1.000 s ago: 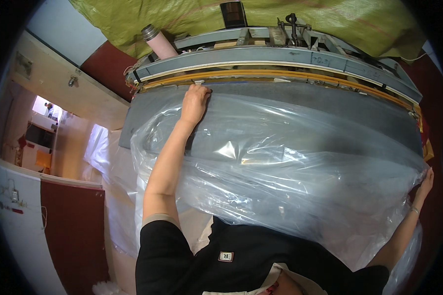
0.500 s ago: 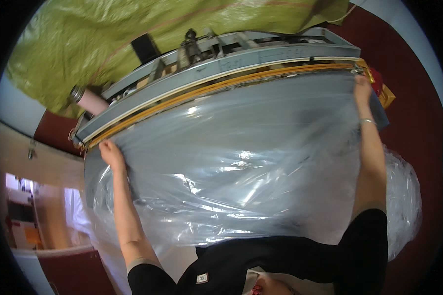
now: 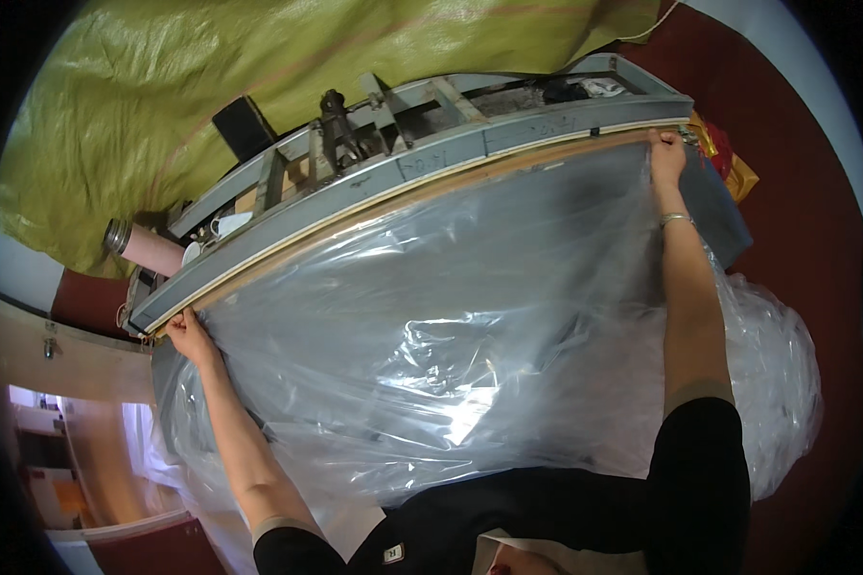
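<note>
A wide sheet of clear plastic film (image 3: 384,316) lies stretched over a grey tabletop between my hands. My left hand (image 3: 192,337) is closed on the film's far left corner, beside the left end of a long grey metal bar (image 3: 355,187). At the far right corner, my right hand (image 3: 668,158) pinches the film close to the bar's right end. A pale strip runs along the bar's near edge, and the film's far edge lies against it. Wrinkles and bright reflections cross the film towards my body.
Behind the bar, a metal frame (image 3: 470,105) holds tools and small items. A pink flask (image 3: 149,249) leans at its left end, near a black box (image 3: 244,129). A green-yellow woven sheet (image 3: 336,48) hangs behind. Bunched plastic film (image 3: 772,374) bulges at the right.
My left hand has moved down and left, and my right hand slightly left, both still gripping the film. The bar's orange strip now looks paler, and the view has shifted.
</note>
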A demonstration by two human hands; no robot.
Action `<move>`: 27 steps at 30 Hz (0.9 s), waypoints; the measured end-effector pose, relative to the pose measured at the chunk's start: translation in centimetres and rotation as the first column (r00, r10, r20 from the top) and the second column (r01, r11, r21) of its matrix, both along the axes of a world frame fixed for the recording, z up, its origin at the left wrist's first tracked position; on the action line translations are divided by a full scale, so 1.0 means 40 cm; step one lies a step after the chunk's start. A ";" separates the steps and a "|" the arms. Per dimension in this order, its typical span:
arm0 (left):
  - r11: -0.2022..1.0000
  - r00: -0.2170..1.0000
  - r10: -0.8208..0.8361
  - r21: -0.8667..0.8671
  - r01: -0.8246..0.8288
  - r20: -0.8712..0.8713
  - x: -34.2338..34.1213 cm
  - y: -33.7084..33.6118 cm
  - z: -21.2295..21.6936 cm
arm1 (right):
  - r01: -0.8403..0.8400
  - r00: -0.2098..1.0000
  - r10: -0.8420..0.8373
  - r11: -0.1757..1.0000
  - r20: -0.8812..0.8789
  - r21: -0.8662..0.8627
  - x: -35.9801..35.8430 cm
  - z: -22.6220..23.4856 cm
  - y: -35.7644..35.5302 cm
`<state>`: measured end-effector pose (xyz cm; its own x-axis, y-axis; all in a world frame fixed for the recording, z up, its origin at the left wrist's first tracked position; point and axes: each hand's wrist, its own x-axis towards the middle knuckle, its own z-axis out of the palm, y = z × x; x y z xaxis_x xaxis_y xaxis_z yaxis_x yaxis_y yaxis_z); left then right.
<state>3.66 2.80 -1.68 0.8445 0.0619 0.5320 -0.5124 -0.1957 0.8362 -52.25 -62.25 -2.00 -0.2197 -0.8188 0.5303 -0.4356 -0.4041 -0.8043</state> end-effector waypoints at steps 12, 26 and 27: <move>0.986 0.992 -0.092 -0.147 0.079 -0.087 -0.084 -0.019 0.057 | 0.090 0.992 -0.090 0.996 -0.093 0.000 0.012 0.064 0.045; 0.960 0.964 -0.246 -0.110 0.256 0.101 -0.366 0.278 0.270 | -0.935 0.097 0.878 0.242 -0.469 0.258 0.422 0.275 0.808; 0.976 0.973 -0.218 0.036 0.216 0.069 -0.350 0.323 0.254 | -0.938 0.119 0.901 0.239 -0.417 0.249 0.407 0.249 0.800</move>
